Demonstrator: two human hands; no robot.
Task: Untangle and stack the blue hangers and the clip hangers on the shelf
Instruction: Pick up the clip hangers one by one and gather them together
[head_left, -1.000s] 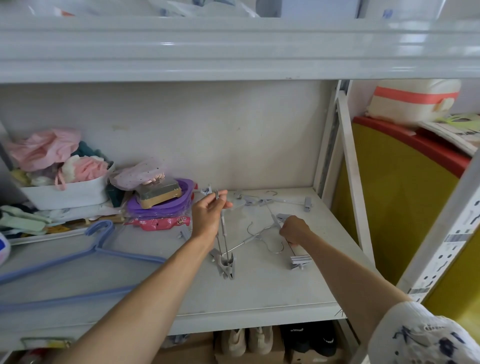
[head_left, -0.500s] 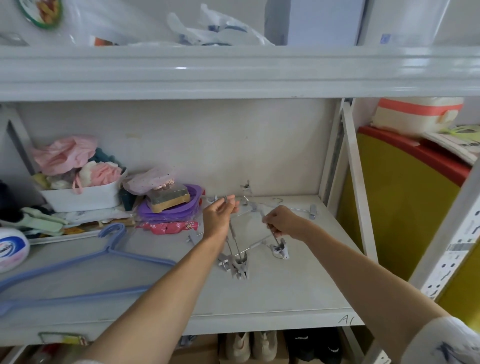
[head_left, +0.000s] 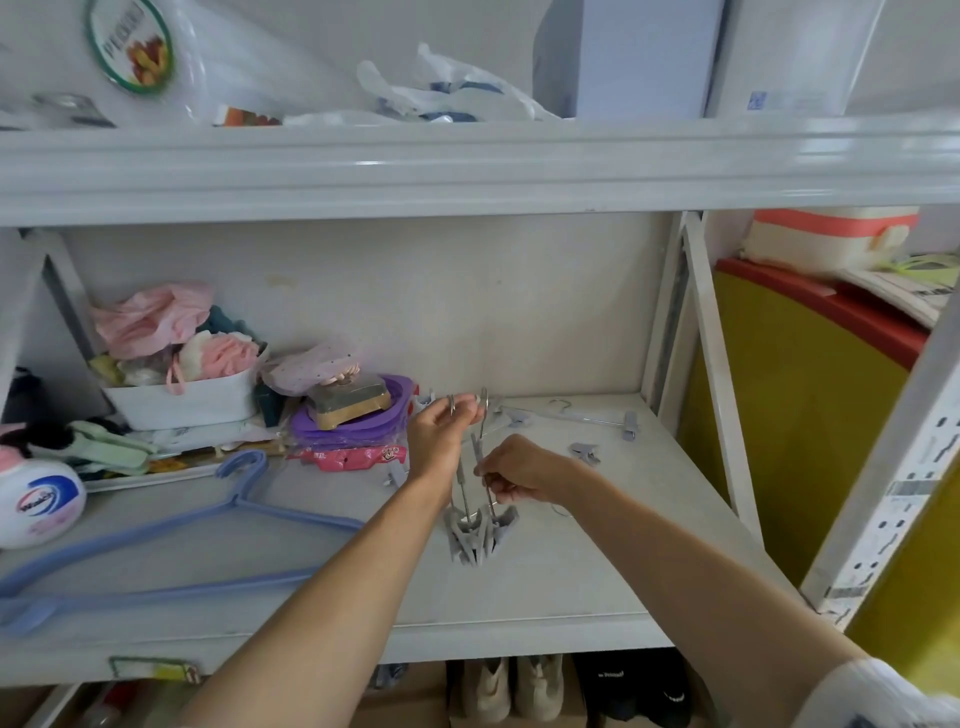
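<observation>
Bright, soft daylight, slight blur, curved edges

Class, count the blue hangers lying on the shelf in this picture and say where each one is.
2, as far as can be told: the blue hangers lie stacked at the shelf's front left, hooks pointing back toward the purple basin. More may be hidden in the stack.

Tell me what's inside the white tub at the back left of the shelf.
The white tub holds bunched pink and cream cloth items, with a pink plastic bag heaped on top. Anything deeper inside is covered.
</observation>
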